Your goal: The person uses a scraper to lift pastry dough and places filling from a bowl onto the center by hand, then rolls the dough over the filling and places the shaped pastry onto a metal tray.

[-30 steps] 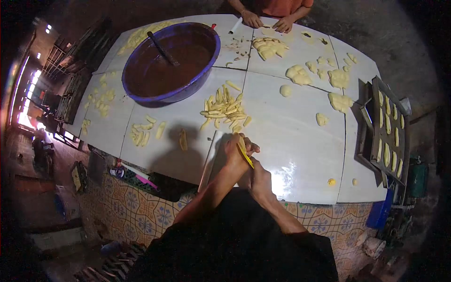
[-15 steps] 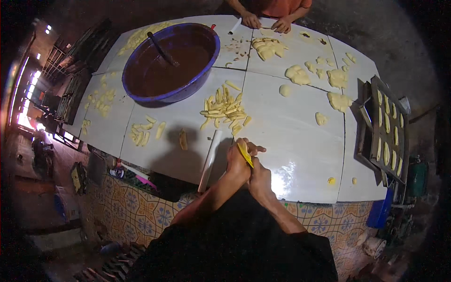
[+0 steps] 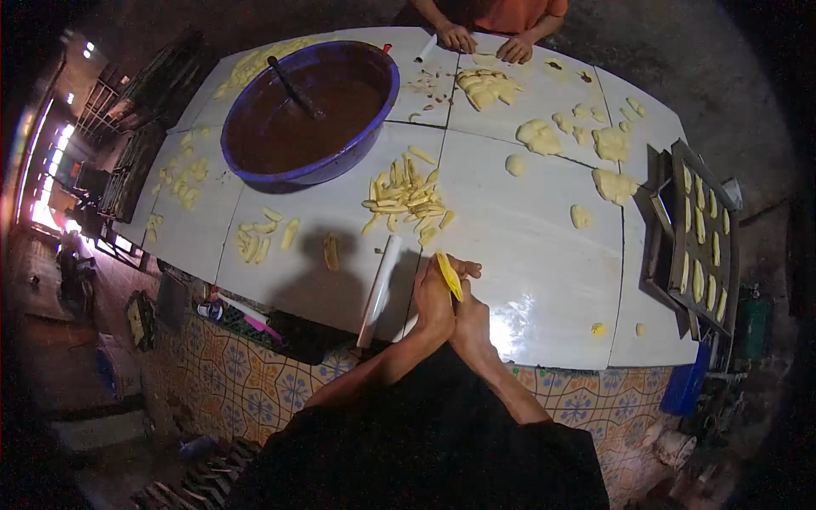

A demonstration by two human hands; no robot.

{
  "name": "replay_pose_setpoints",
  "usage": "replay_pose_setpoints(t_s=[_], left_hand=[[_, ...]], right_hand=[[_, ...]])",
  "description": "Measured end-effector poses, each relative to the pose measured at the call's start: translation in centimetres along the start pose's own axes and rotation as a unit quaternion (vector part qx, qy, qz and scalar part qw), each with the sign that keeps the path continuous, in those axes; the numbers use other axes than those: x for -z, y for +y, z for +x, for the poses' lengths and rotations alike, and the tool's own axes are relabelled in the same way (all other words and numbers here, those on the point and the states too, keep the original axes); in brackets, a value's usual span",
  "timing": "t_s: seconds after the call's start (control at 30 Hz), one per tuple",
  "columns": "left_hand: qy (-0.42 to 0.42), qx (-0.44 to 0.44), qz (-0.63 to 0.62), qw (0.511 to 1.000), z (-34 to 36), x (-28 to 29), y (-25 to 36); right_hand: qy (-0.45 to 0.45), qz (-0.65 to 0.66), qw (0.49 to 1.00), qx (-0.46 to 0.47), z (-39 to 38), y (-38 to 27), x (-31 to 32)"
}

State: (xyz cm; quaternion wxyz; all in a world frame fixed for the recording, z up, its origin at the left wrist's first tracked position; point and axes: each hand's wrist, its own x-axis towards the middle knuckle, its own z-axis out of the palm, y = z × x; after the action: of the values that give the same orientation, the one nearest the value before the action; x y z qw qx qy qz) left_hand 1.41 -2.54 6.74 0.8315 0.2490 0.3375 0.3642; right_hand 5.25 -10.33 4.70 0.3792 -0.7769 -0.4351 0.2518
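My left hand [image 3: 432, 302] is closed around a long bright yellow piece [image 3: 450, 277], perhaps fruit; its fingers curl at the far end. My right hand [image 3: 469, 314] is closed against it just below, its fingertips partly hidden. Left of them lies a white cylinder, like a rolling pin [image 3: 379, 291]. Beyond my hands is a pile of pale yellow strips [image 3: 406, 200], with a smaller group [image 3: 255, 245] to the left and a lone browner piece [image 3: 331, 252].
On the white tiled table [image 3: 535, 246] stand a blue tub of brown liquid [image 3: 306, 127] with a utensil, scattered dough lumps [image 3: 611, 184], and metal trays with dough strips [image 3: 705, 238] at right. A co-worker's hands [image 3: 513, 48] work across the table. A blue container [image 3: 685, 384] is below right.
My hands have shifted slightly, with my left wrist a little lower. The yellow piece now sits slightly further right and more upright between them.
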Motion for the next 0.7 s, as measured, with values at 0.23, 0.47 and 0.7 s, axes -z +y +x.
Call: replay_pose_setpoints(t_s=[0.23,0.47,0.7], left_hand=[[-0.179,-0.052,0.077,0.979,1.1,1.8,0.2],[-0.076,0.140,-0.045,0.986,3.1,4.7,-0.6],[-0.152,0.163,-0.040,0.974,6.0,6.2,1.0]], right_hand=[[0.008,0.026,1.000,0.015,0.3,-0.1,0.5],[-0.071,0.100,0.991,-0.053,1.1,1.5,1.0],[0.026,0.247,0.963,-0.102,-0.1,4.5,0.7]])
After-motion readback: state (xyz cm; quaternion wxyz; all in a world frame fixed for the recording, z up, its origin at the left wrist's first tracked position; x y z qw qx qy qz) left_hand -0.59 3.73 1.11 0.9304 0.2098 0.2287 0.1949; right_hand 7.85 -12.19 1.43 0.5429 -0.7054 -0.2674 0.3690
